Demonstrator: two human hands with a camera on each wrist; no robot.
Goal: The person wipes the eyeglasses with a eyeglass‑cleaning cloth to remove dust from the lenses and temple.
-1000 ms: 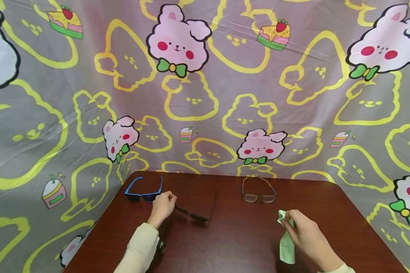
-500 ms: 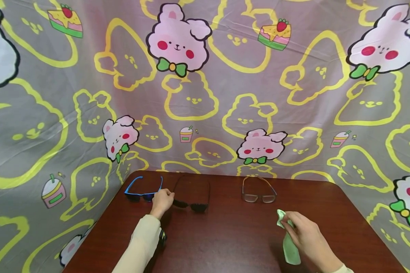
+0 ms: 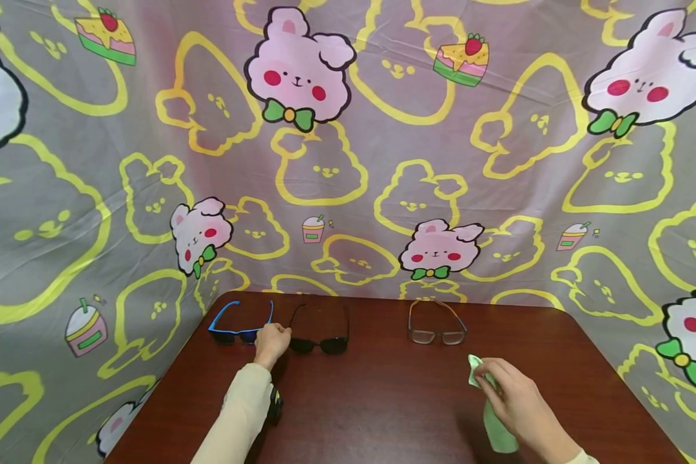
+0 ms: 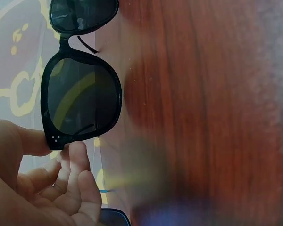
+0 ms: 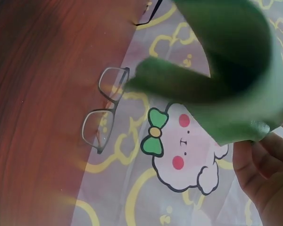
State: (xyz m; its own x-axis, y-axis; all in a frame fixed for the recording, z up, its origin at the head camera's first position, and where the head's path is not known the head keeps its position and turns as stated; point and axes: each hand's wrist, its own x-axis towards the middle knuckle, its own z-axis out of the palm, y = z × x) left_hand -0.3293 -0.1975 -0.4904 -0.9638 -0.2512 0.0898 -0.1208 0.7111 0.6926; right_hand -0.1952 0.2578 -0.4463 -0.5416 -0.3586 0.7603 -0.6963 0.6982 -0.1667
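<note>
Pinching the near left corner of the black sunglasses (image 3: pixel 319 346) between thumb and fingers, the left hand (image 3: pixel 272 343) was positioned over the far left part of the brown table (image 3: pixel 371 406). The temples extended toward the far edge; whether the frame touched the tabletop could not be determined. Blue-framed sunglasses (image 3: pixel 223 336) lay just beside this hand, on its left. At near right, the right hand (image 3: pixel 519 401) gripped a green cloth (image 3: pixel 499 432) by its upper part, the remainder hanging down. Clear-lensed glasses (image 3: pixel 437 337) lay at far right of centre, apart from both hands.
</note>
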